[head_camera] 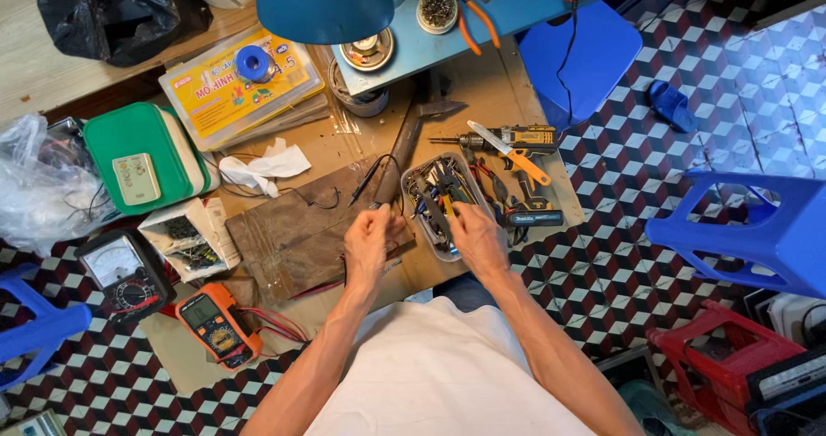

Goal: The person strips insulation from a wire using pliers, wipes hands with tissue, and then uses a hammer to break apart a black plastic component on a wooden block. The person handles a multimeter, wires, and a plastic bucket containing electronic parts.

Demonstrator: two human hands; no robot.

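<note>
Head view looks straight down on my work patch: my left hand (368,245) is curled into a loose fist above the dark board (297,234), fingertips pinched together on something too small to make out. My right hand (478,240) sits at the near edge of the tray (413,197), fingers bent down into it; I cannot tell whether they grip anything.

That tray is a clear oblong dish, crammed with pliers, cutters and other small hand tools in a tangle. Just beyond its right side lie a cordless drill (516,139) and a yellow knife (514,154), with more pliers between them and the tray. A black probe lead (370,178) runs across the board toward my left hand.

To the left stands a green box (142,135) with a white remote (136,179) on its lid, and near it an open carton (191,234) full of small parts. Closer to me lie an analog meter (125,272) and an orange multimeter (217,322) with red leads trailing. White tissue (262,167) lies crumpled past the board. A blue lamp shade (323,6) hangs over the far edge, beside a solder tin (437,10). Blue stools (757,225) stand on the tiled floor to my right
</note>
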